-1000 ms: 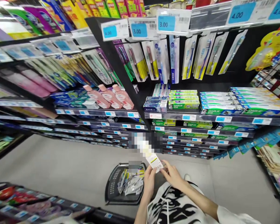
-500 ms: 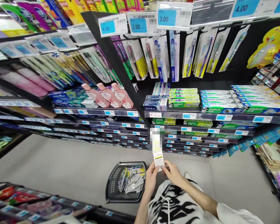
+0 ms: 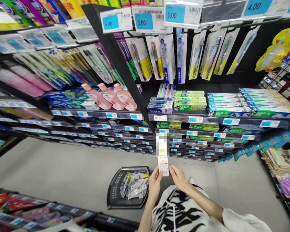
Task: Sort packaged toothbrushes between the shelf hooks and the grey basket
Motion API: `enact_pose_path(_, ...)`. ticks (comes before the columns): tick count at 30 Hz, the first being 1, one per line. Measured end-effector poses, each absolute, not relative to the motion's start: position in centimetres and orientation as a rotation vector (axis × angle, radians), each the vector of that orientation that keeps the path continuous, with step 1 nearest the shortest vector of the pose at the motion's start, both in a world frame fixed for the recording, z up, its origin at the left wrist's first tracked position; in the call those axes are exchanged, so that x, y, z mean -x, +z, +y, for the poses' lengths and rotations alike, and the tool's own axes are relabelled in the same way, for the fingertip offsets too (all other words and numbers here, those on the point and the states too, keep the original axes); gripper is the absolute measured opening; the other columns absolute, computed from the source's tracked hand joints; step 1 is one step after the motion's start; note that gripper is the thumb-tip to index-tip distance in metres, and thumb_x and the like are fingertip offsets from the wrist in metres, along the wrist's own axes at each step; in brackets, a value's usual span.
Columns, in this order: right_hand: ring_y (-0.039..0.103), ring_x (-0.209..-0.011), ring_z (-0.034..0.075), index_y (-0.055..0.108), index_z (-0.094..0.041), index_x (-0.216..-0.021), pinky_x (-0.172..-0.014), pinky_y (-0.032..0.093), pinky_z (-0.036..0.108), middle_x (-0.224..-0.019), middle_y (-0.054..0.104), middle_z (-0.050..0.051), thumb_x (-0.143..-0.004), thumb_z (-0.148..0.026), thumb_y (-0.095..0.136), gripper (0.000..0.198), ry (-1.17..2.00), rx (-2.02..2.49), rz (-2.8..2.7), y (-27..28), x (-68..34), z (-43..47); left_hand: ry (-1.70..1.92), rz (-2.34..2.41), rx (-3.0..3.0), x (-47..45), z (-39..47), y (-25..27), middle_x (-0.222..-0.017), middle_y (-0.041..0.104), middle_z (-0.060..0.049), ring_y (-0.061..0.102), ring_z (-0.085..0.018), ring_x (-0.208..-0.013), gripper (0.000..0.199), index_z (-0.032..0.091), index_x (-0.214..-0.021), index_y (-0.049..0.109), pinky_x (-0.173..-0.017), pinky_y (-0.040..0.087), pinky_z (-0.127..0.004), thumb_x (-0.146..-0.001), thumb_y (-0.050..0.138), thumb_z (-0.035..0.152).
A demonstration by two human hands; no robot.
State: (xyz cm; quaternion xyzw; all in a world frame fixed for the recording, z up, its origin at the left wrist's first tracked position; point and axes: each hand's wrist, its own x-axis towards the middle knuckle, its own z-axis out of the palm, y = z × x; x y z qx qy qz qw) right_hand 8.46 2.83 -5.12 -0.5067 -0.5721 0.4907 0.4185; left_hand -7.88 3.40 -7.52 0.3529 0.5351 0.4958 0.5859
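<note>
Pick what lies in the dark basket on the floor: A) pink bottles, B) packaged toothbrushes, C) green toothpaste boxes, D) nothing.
B: the basket holds a loose heap of packaged toothbrushes, beside the left hand and right hand holding a carded pack.

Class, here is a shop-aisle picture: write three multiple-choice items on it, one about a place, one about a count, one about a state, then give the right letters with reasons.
1. Where is the black basket?
A. on the floor, left of the hands
B. hung on a shelf
C. over an arm

2. How many pink bottles lie on the left shelf?
A. one
B. three
C. six

3. How is the slim pack held?
A. by the left hand alone
B. lying in the basket
C. upright between the left hand and right hand

Answers: 1 A, it rests on the grey floor; 2 B, three lie side by side; 3 C, both hands pinch its lower end.
</note>
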Motion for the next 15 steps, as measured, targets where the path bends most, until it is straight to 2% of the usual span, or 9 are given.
enact_pose_path(2, 0.061, -0.087, 0.02, 0.068, -0.022, -0.102, -0.081, 0.048, 0.034, -0.091, 0.064, 0.006, -0.106, -0.051, 0.032, 0.046, 1.129, 1.257, -1.381, -5.4, -8.6, 3.0, 1.152, 1.208, -0.818, 8.0, 3.3, -7.8, -0.134, 0.07, -0.016, 0.062, -0.033, -0.127, 0.058, 0.018, -0.126, 0.07, -0.111, 0.043, -0.045, -0.077, 0.079, 0.049)
enact_pose_path(4, 0.06, -0.103, 0.022, 0.066, -0.023, -0.115, -0.09, 0.049, 0.036, -0.109, 0.064, 0.009, -0.103, -0.054, 0.039, 0.043, 1.125, 1.189, -1.314, -5.6, -8.7, 3.2, 1.119, 1.143, -0.817, 7.9, 3.1, -7.7, -0.131, 0.071, -0.014, 0.063, -0.03, -0.123, 0.055, 0.019, -0.124, 0.071, -0.107, 0.045, -0.041, -0.079, 0.078, 0.049)
enact_pose_path(6, 0.06, -0.108, 0.023, 0.061, -0.025, -0.123, -0.094, 0.05, 0.036, -0.121, 0.063, 0.009, -0.1, -0.058, 0.045, 0.044, 1.241, 1.083, -1.232, -5.9, -8.6, 3.4, 1.071, 1.081, -0.79, 7.6, 2.9, -7.4, -0.119, 0.075, -0.012, 0.068, -0.024, -0.106, 0.052, 0.02, -0.121, 0.072, -0.092, 0.051, -0.033, -0.078, 0.079, 0.049)
enact_pose_path(8, 0.062, -0.095, 0.02, 0.06, -0.026, -0.122, -0.082, 0.053, 0.033, -0.116, 0.066, 0.008, -0.096, -0.061, 0.053, 0.044, 1.377, 0.976, -1.126, -6.2, -8.4, 3.4, 1.02, 1.029, -0.699, 7.0, 2.6, -6.8, -0.099, 0.076, -0.007, 0.066, -0.015, -0.076, 0.051, 0.02, -0.118, 0.072, -0.068, 0.049, -0.025, -0.076, 0.081, 0.048)
enact_pose_path(10, 0.06, -0.077, 0.017, 0.06, -0.025, -0.114, -0.066, 0.051, 0.029, -0.099, 0.068, 0.004, -0.09, -0.058, 0.063, 0.041, 1.42, 0.937, -1.03, -6.3, -8.2, 3.4, 0.969, 0.984, -0.607, 6.3, 2.1, -6.1, -0.079, 0.07, -0.001, 0.053, -0.008, -0.056, 0.045, 0.018, -0.109, 0.074, -0.053, 0.039, -0.021, -0.077, 0.081, 0.049)
enact_pose_path(12, 0.056, -0.069, 0.015, 0.06, -0.025, -0.104, -0.062, 0.048, 0.027, -0.085, 0.066, 0.0, -0.084, -0.052, 0.074, 0.037, 1.357, 0.97, -0.982, -6.4, -8.1, 3.4, 0.919, 0.946, -0.542, 5.8, 1.7, -5.6, -0.07, 0.066, -0.001, 0.051, -0.009, -0.054, 0.044, 0.014, -0.096, 0.074, -0.052, 0.039, -0.023, -0.081, 0.074, 0.056)
enact_pose_path(15, 0.056, -0.068, 0.014, 0.057, -0.024, -0.094, -0.068, 0.047, 0.027, -0.079, 0.065, -0.002, -0.08, -0.047, 0.08, 0.035, 1.274, 1.035, -0.94, -6.4, -8.1, 3.5, 0.869, 0.952, -0.494, 5.4, 1.2, -5.2, -0.076, 0.071, -0.008, 0.063, -0.019, -0.068, 0.059, 0.012, -0.091, 0.074, -0.061, 0.049, -0.03, -0.082, 0.063, 0.07)
